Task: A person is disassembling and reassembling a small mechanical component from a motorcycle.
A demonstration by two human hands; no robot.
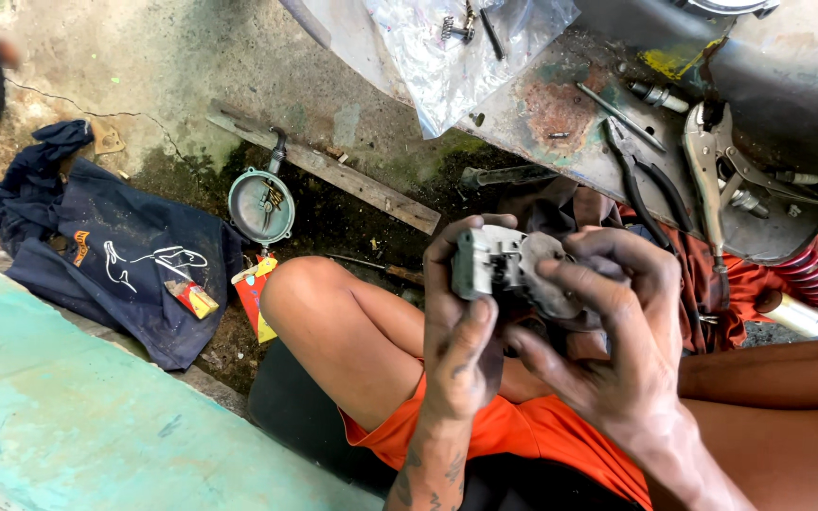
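Grey cast-metal carburettor body [508,270], grimy and lumpy, sits between both hands above the bent knee, in front of the orange shorts [532,431]. I see my left hand [461,331] wrapped round its left side, thumb laid up along the squared end and the fingers curled over the top, so it is clamped on the part. My right hand [617,331] closes on the rounded right side, fingertips [560,284] pressing the face (whether they pinch some small piece there I cannot tell, the fingers hide it).

Both hands look greasy, and in my judgement that is the main risk: the casting could slip and drop onto the dirty concrete ground [144,57], where any loose small part would vanish among the debris near the wooden batten [333,170]. A twist with too much force from the right hand might also bend whatever thin piece lies under those fingertips.

Round about: a round grey-green metal cover [261,205] lies on the ground beside a crumpled dark blue cloth [115,255]; chrome locking pliers [712,166] and a thin screwdriver [620,116] rest on the rusty metal plate [551,114], with a clear plastic bag [447,57] holding screws just above.
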